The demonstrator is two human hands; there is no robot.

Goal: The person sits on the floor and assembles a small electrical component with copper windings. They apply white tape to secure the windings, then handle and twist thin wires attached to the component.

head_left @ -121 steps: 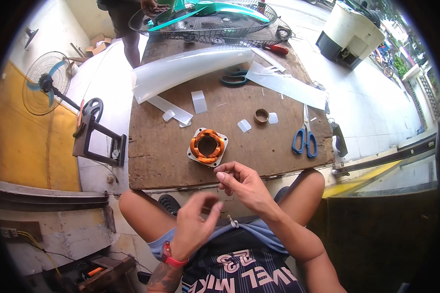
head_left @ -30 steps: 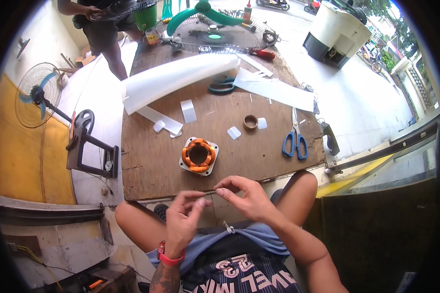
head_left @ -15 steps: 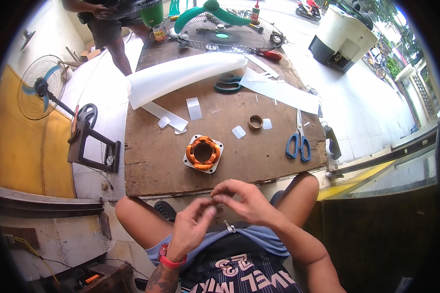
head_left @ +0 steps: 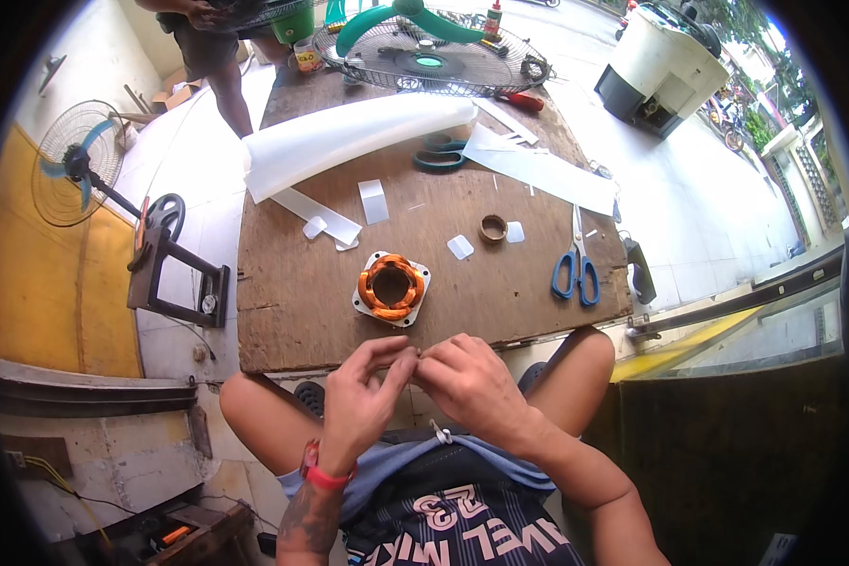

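My left hand (head_left: 368, 391) and my right hand (head_left: 472, 385) meet fingertip to fingertip just off the near edge of the wooden table. Both are closed in a pinch. Whatever lies between the fingers is too small or hidden to name. Just beyond them sits a motor stator (head_left: 391, 289), its ring of copper windings on a square pale frame with corner holes. To the right of it, a brown tape roll (head_left: 492, 228) stands between small white film pieces (head_left: 459, 247). Blue-handled scissors (head_left: 575, 269) lie at the table's right side, blades pointing away.
A large rolled white sheet (head_left: 358, 141) crosses the table's far half, beside dark green scissors (head_left: 441, 156) and a cut white strip (head_left: 542, 174). A fan grille with green blades (head_left: 410, 24) lies at the far end. Another person (head_left: 208, 47) stands far left, near a standing fan (head_left: 80, 162).
Both hands have moved a little away from my body, toward the table edge and stator. Their fingertips remain together. The view has shifted slightly.
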